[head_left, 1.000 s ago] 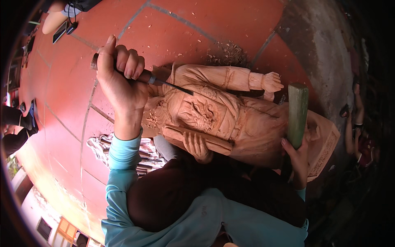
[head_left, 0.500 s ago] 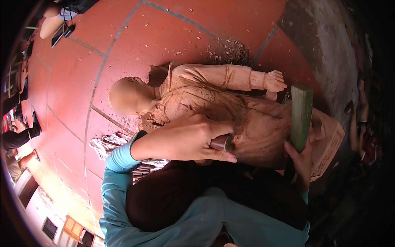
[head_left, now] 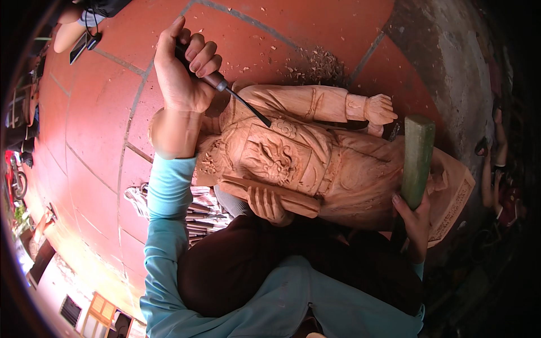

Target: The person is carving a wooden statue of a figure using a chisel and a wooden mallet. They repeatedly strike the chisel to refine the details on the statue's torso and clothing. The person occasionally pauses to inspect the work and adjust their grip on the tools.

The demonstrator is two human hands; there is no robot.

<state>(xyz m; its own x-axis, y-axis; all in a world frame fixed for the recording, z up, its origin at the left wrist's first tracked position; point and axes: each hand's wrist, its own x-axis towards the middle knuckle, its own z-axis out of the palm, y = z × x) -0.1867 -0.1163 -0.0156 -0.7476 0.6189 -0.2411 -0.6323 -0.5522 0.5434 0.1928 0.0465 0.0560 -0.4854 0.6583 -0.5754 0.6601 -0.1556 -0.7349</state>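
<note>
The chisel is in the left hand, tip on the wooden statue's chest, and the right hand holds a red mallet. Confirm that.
Not quite: the mallet in the right hand is green, not red, as the head view shows. The rest stands: the left hand grips the chisel, tip on the wooden statue's chest.

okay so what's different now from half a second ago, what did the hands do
The left hand swung from low across the wooden statue back up beside its head, gripping the chisel with its tip on the chest, much as a second ago. The right hand kept the green mallet upright; the statue stayed put.
</note>
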